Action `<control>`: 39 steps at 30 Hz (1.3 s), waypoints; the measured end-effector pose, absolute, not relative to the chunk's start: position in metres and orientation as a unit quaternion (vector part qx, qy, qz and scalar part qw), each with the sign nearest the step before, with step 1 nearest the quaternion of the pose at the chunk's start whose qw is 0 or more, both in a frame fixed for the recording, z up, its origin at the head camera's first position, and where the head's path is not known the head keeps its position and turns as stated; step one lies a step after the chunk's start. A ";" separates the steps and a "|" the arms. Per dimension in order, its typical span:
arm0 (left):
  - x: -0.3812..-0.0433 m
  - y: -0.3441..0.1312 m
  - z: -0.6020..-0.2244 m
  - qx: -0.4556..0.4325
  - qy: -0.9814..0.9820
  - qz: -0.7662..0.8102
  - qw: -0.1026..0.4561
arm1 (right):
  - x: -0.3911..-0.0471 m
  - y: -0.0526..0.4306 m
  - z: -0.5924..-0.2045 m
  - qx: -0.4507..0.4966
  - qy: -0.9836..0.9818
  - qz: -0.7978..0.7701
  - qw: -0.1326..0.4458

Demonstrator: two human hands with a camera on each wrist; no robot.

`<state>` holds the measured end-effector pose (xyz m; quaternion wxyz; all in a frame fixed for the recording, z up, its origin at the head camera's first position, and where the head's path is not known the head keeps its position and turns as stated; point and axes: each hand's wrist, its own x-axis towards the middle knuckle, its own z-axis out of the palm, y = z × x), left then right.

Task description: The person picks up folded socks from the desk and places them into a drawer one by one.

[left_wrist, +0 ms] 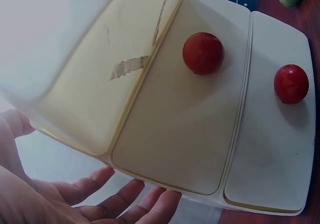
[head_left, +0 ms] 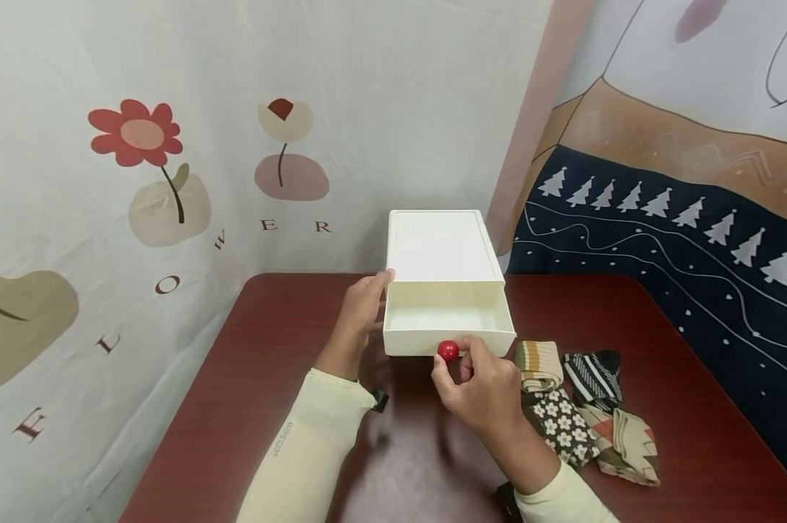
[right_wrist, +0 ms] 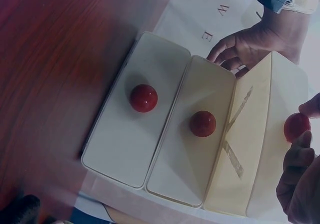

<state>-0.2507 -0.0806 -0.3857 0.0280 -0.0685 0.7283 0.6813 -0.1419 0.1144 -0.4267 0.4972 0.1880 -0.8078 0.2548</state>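
A small white drawer cabinet stands toward the back of the table, its top drawer pulled out. The part of the drawer's inside that shows holds nothing. My right hand pinches the red round knob of that drawer between thumb and fingers. Along the cabinet's left side my left hand rests with fingers extended, touching the side wall. Below the pulled-out drawer, the wrist views show two closed drawers, a middle one and a bottom one, each with a red knob.
Several folded socks lie right of the cabinet: striped, black-and-white, flowered and zigzag-patterned. The dark red tabletop extends to the left. Printed curtains hang behind the table.
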 end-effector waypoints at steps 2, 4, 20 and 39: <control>-0.251 -0.080 -0.386 -0.067 0.728 0.681 0.026 | -0.142 0.115 -0.427 0.188 -0.808 0.256 0.496; -0.251 -0.080 -0.386 -0.067 0.729 0.680 0.026 | -0.141 0.116 -0.427 0.188 -0.810 0.257 0.492; -0.251 -0.081 -0.387 -0.062 0.727 0.683 0.035 | -0.145 0.154 -0.399 0.193 -0.673 0.339 0.629; -0.252 -0.082 -0.389 -0.058 0.730 0.681 0.031 | -0.131 0.222 -0.377 -0.109 -0.963 0.224 0.103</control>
